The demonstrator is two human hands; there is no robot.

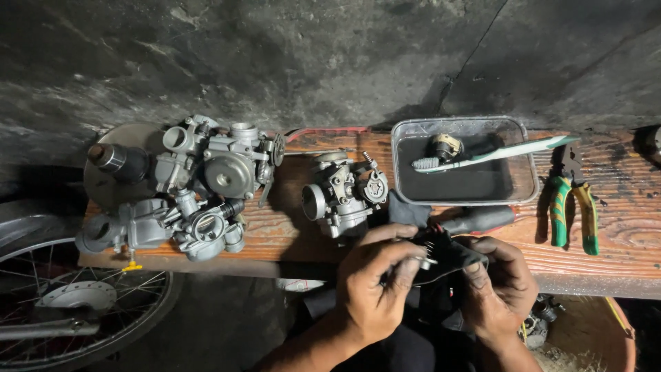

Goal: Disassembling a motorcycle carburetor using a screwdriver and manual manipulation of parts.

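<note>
Left hand: your left hand (375, 286) is curling round the near left end of a flat black rubber diaphragm piece with a small steel spring (441, 256), thumb and fingers clenching on it and on a small silvery part at its middle.
Right hand: your right hand (497, 286) is gripping the same piece from its right end, fingertips pressing on its dark edge — so the piece is sitting between both hands, just over the near edge of the bench.
Where the piece lies: it is hanging in front of the worn brown wooden plank bench (620, 234), below the single grey metal carburettor (342, 189) and just beside a black-handled tool (478, 219) that is lying on the wood.
Tray: a shallow rectangular steel tray (530, 182) is holding dark liquid; a small brass-and-black round part (446, 146) is sitting in it, and a white and green toothbrush (496, 154) is lying across it, bristles to the left and handle sticking out over the right rim.
Beside the tray: green-and-yellow-handled pliers (573, 207) are lying on the plank, to the right.
Far left: a cluster of grey carburettor bodies (196, 186) is crowding the plank's left end, well apart from your hands.
Below: a spoked motorcycle wheel (82, 296) is showing under the bench at left.
</note>
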